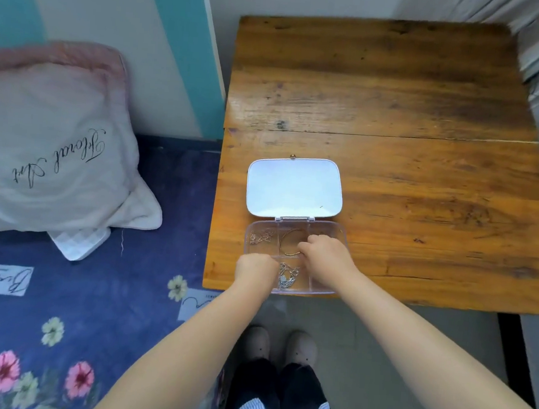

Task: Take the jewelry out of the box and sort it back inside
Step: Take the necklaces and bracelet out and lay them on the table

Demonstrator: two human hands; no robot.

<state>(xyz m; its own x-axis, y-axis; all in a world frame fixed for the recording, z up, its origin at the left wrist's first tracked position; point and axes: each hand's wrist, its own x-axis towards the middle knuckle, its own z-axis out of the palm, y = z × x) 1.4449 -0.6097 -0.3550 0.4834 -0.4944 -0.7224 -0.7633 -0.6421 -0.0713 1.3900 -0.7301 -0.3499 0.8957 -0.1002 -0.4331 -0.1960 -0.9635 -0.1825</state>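
Observation:
A clear plastic jewelry box (pixel 326 291) with several compartments lies open at the table's front edge, its white lid (pixel 293 188) folded back flat. A rose-gold chain (pixel 260 237) lies in the back left compartment. A thin gold bangle (pixel 286 242) sits in the back middle one, and a silver necklace (pixel 285 278) in the front middle one. My right hand (pixel 325 255) reaches into the box with its fingertips at the bangle's right side; whether it grips the bangle I cannot tell. My left hand (pixel 254 272) covers the box's front left corner, fingers curled.
The wooden table (pixel 413 119) stretches behind and to the right of the box. A bed with a blue floral sheet (pixel 78 286) and a pink pillow (pixel 49 154) lies to the left. My shoes (pixel 279 347) stand on the floor below the table edge.

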